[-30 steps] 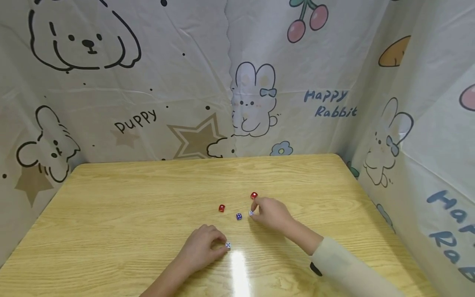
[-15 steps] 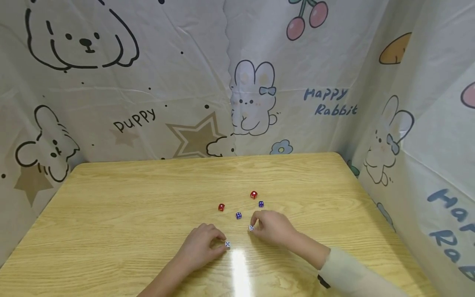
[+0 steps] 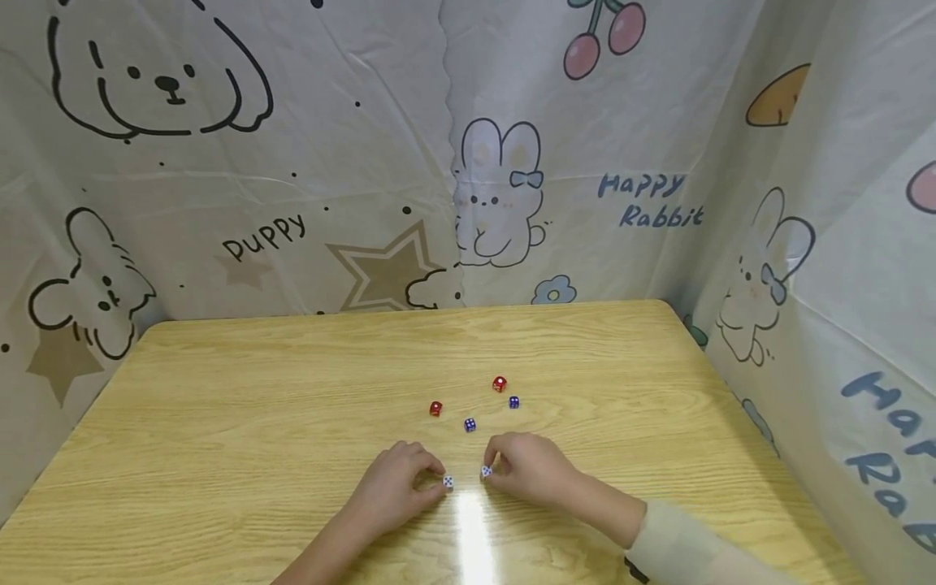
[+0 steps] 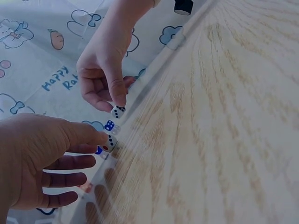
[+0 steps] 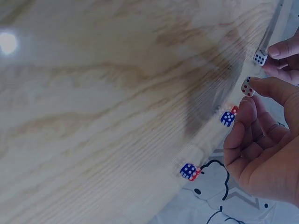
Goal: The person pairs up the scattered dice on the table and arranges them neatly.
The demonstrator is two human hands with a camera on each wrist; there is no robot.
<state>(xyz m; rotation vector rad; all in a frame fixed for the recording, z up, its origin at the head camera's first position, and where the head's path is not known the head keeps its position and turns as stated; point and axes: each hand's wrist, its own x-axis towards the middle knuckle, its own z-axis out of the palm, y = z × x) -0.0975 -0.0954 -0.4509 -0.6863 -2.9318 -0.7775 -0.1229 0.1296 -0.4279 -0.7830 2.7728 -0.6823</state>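
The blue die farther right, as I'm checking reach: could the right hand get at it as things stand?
Probably yes, once freed: the right hand pinches a white die, which it would likely have to release. Otherwise the way looks open, with only bare tabletop between hand and blue die.

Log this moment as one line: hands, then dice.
left hand: pinches white die | right hand: pinches second white die | on table: two red dice, two blue dice
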